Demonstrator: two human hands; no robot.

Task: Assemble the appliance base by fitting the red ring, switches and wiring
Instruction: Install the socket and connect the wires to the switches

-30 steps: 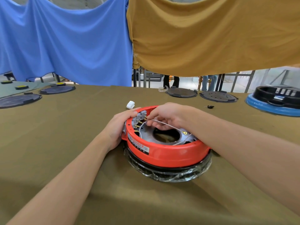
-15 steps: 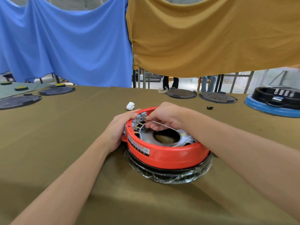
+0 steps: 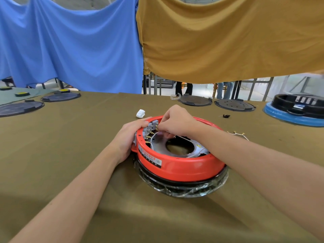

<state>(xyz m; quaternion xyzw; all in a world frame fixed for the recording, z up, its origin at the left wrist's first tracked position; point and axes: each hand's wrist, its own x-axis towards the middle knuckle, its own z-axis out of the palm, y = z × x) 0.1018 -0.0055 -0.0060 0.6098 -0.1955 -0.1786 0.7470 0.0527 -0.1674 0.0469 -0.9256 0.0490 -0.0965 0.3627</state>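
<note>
A person's two bare forearms reach forward over a bench covered in olive-brown cloth. In the middle of the bench sits a round appliance base: a red ring on a black lower part wrapped in clear plastic film. Inside the ring lies a grey metal plate with a large round hole at its centre.

The left hand grips the ring's left outer wall, fingers curled over the rim beside a row of grey switches set along the inner left edge. Small brass terminals stick out from the switches toward the plate.

The right hand hovers over the far left of the ring, fingers bunched and curled, pinching a thin white wire right at the switches. The wire trails back under the hand across the plate.

Just beyond the ring, a small white part lies on the cloth. To the right of the ring lies a loose bundle of wires with brass ends, and farther back a small black piece.

Flat black discs rest along the far edge and at far left. At far right sits a black base on a blue ring. Blue and mustard cloths hang behind the bench.
</note>
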